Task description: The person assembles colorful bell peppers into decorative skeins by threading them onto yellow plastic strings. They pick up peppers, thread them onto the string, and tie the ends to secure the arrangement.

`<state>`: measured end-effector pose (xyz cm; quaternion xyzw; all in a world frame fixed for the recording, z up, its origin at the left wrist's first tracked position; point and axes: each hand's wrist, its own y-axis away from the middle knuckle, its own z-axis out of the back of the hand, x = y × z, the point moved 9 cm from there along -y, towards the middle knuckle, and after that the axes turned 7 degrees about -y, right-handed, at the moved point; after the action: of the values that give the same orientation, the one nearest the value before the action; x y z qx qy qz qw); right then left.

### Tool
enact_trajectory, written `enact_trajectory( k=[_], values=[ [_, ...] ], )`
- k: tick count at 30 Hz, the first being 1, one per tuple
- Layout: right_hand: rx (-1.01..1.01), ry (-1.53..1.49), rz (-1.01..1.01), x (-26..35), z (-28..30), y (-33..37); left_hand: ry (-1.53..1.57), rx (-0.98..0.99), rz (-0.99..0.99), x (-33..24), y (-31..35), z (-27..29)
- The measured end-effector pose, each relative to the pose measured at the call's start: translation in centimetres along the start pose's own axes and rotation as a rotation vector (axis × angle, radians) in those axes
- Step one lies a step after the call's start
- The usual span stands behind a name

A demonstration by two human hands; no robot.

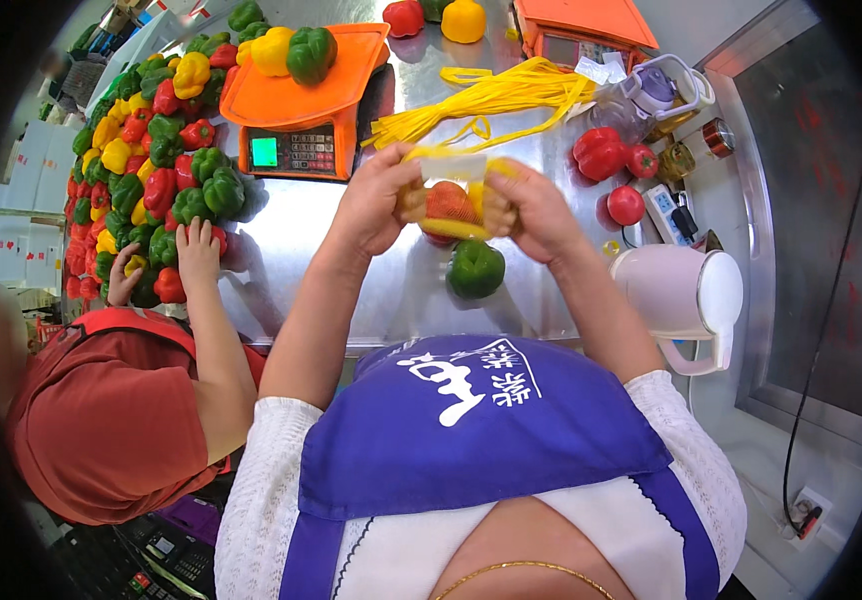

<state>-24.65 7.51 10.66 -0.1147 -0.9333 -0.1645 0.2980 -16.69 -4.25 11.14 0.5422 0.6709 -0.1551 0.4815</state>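
Between my two hands a yellow mesh bag [459, 229] is stretched over the metal table, with a pale label at its upper part. My left hand [379, 202] pinches its left side, while my right hand [539, 212] grips the right side with curled fingers. A red bell pepper [448, 203] shows through the netting; whether it lies inside or behind the bag I cannot tell. Just below the bag, a green bell pepper [476, 269] rests on the table, touched by neither hand. Beyond my hands lies a bundle of flat yellow mesh bags [496, 98].
An orange scale [296, 105] bears a yellow and a green pepper. Left of it is a large pepper pile [141, 170], with a co-worker's hands [197, 250] on it. A white kettle [663, 290], power strip [669, 213], bottle [641, 98] and red peppers [599, 154] stand right.
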Motion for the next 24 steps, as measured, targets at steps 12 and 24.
enact_trajectory(
  k=[12, 24],
  values=[
    [-0.378, 1.004, 0.311, -3.4, 5.7, -2.6, -0.279, -0.238, 0.138, 9.0, -3.7, 7.5],
    [-0.276, 0.889, 0.715, -1.9, 1.6, -2.0, -0.142, -0.264, 0.230, 8.2, -1.9, 5.8]
  ],
)
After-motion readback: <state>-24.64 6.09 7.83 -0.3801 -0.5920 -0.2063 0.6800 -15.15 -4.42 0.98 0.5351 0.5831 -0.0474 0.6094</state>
